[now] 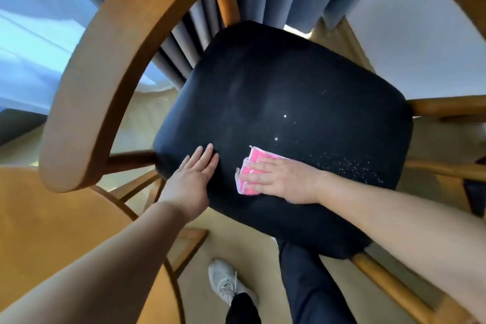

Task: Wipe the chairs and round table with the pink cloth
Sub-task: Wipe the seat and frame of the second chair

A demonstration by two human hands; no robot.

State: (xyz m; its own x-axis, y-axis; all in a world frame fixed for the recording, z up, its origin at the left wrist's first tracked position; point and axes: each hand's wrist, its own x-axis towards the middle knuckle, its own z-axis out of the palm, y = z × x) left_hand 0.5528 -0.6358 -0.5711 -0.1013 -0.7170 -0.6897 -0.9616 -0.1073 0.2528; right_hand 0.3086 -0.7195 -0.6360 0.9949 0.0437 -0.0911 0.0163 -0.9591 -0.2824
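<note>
Flat-palm hold: right hand (281, 180) lies spread over the folded pink cloth (256, 157), fingers straight and pressing it down, nothing curled round it. Cloth location: near front-left part of the dark chair seat (289, 81), its pink edges showing past the fingertips. Left hand (193, 179): open, fingers together, resting flat on the seat's left edge just beside the cloth, apparently steadying the chair. Debris: pale specks (344, 166) scattered on the seat to the right of the cloth, with a few brighter ones nearer the middle. Frame: curved wooden backrest (105, 73) arcing round the seat's left; a wooden surface with a rounded edge at lower left is probably the round table (52, 218), apart from both hands. Step in hand, by judgement: wiping this seat, with the table to follow. Handling note: hold even pressure through the whole palm so the folded layers do not slide apart; work in overlapping strokes toward the speckled patch and gather the bits to one edge instead of spreading them across the fabric; leave the left hand braced on the rim.
</note>
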